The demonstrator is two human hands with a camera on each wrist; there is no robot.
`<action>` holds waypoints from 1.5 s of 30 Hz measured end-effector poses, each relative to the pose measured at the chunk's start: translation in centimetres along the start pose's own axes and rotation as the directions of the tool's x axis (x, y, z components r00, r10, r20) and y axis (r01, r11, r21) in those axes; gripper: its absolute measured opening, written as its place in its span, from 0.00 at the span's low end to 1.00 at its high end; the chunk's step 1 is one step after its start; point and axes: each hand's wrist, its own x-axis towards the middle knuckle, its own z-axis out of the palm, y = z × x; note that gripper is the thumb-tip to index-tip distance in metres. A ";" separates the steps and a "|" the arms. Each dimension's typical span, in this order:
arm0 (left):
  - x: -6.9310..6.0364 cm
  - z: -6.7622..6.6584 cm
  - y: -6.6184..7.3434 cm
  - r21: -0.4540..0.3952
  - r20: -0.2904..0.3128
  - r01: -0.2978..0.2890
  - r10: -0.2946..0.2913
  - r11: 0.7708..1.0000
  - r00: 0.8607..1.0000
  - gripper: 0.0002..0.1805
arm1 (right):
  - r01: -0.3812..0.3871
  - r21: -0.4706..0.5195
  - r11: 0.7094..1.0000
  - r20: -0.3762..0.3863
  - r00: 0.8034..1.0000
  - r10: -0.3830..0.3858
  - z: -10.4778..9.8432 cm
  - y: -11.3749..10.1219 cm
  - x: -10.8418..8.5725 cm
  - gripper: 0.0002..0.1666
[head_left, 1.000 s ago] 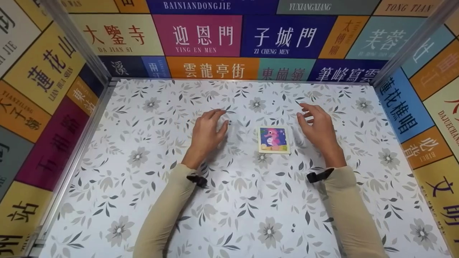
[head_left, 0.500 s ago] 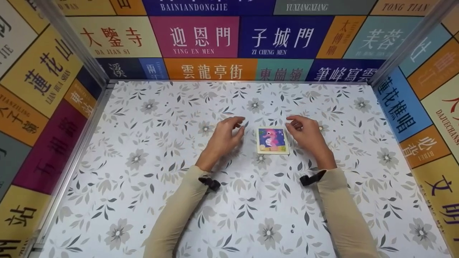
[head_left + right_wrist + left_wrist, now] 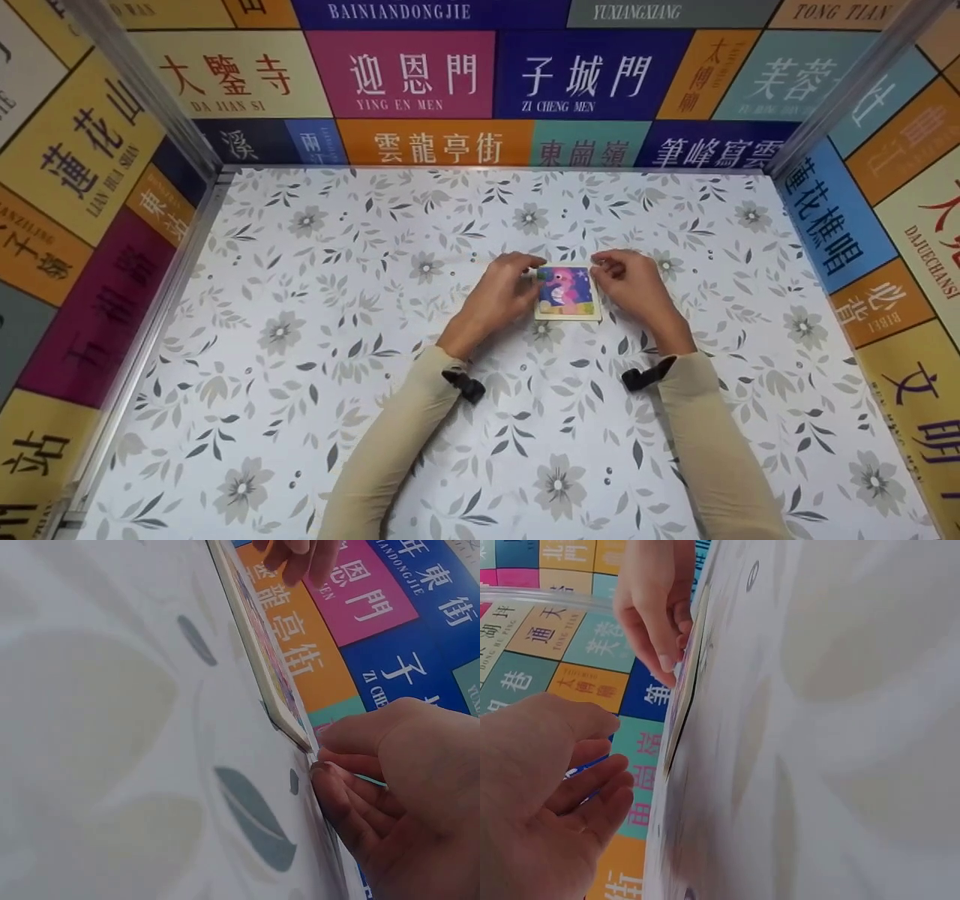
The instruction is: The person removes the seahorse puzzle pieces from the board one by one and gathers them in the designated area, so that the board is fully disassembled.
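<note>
A small, square picture board (image 3: pixel 568 292) lies flat on the table, showing a pink seahorse on a blue ground inside a pale border. Its pale, thin edge shows in both wrist views. My left hand (image 3: pixel 501 294) is at the board's left side, fingers loosely bent; in the left wrist view that hand (image 3: pixel 562 787) looks empty. At the upper right corner is my right hand (image 3: pixel 636 285), its thumb and fingertips close to the edge. In the right wrist view the right hand (image 3: pixel 405 787) has its fingertips beside the board's corner; whether they touch it I cannot tell.
A white cloth (image 3: pixel 360 420) printed with grey flowers and leaves covers the table. Colourful panels (image 3: pixel 405 75) with Chinese lettering wall in the back and both sides. Metal posts (image 3: pixel 165 97) stand at the back corners. Each sleeve cuff carries a small black wrist camera (image 3: pixel 463 384).
Both hands have come inward to the board from either side, the left moving farther to the right. The board itself stays in place on the cloth.
</note>
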 end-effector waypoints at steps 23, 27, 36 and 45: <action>3.0 3.1 1.5 0.212 0.022 -0.013 0.009 0.977 1.000 0.12 | 0.016 0.029 0.999 -0.002 1.000 -0.016 0.2 0.1 0.1 0.19; 3.5 3.6 1.4 0.151 0.002 0.003 -0.003 0.989 1.000 0.11 | 0.023 0.034 0.999 -0.010 1.000 -0.022 0.2 0.1 0.1 0.19; 5.0 5.7 0.0 0.109 0.049 0.034 -0.040 0.993 0.998 0.13 | 0.013 0.052 0.999 -0.010 1.000 -0.013 0.4 0.1 0.0 0.19; 5.6 7.8 -2.3 0.074 0.036 0.024 -0.027 0.997 0.999 0.15 | 0.002 0.049 0.999 -0.005 1.000 -0.002 0.4 0.2 -0.2 0.18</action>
